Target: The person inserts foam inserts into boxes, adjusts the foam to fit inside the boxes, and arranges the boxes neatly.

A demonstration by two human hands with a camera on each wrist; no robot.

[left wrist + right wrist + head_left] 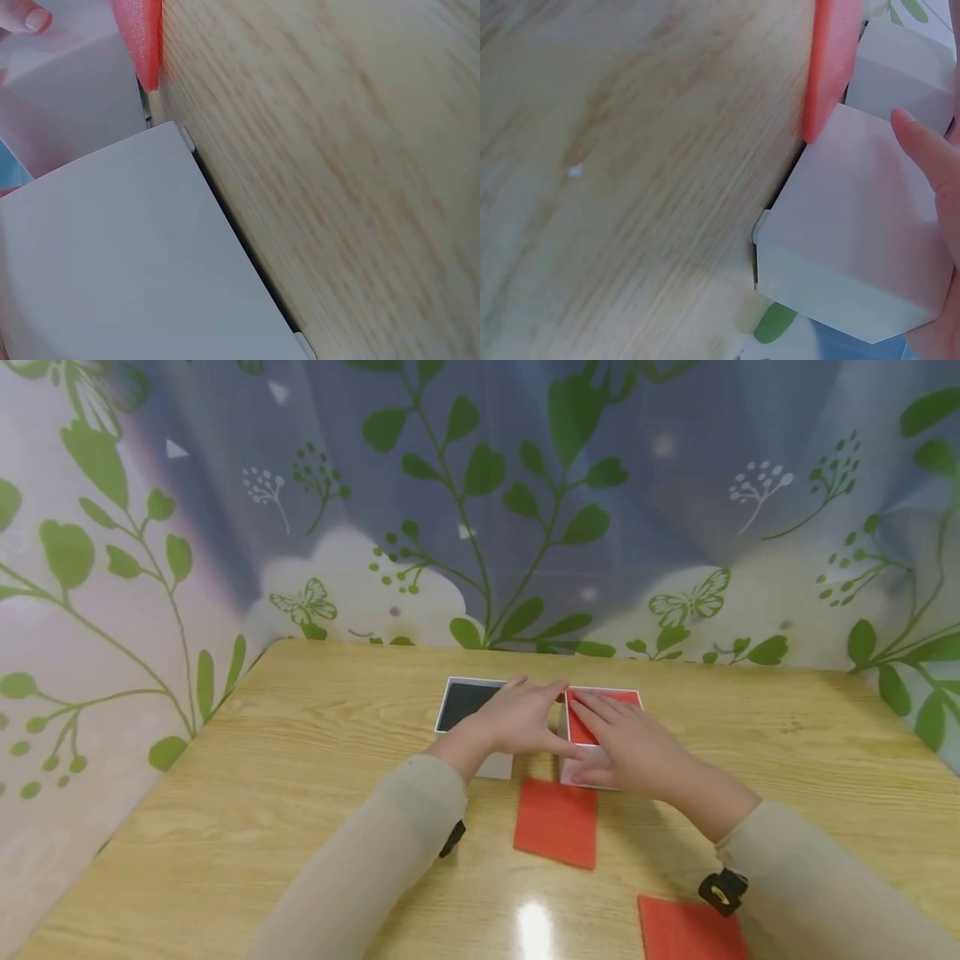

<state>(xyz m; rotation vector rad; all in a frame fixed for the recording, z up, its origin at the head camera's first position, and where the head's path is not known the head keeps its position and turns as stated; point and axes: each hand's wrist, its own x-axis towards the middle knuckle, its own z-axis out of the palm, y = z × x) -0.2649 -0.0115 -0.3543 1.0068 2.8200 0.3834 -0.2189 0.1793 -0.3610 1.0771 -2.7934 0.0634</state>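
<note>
Boxes sit side by side mid-tabletop (300, 827), straight ahead of us: our left hand (517, 718) lies flat, fingers spread, on the black-lined box (461, 706); our right hand (630, 743) presses flat on the red sheet (600, 714) in the right box (870, 247), long axis pointing away from us

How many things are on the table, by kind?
White boxes: 2, one with a dark inside under the left hand, one with a red pad inside under the right hand.
Loose red foam pads: 2, one just in front of the boxes, one at the near edge.
Total: 4 on the wooden table.
</note>
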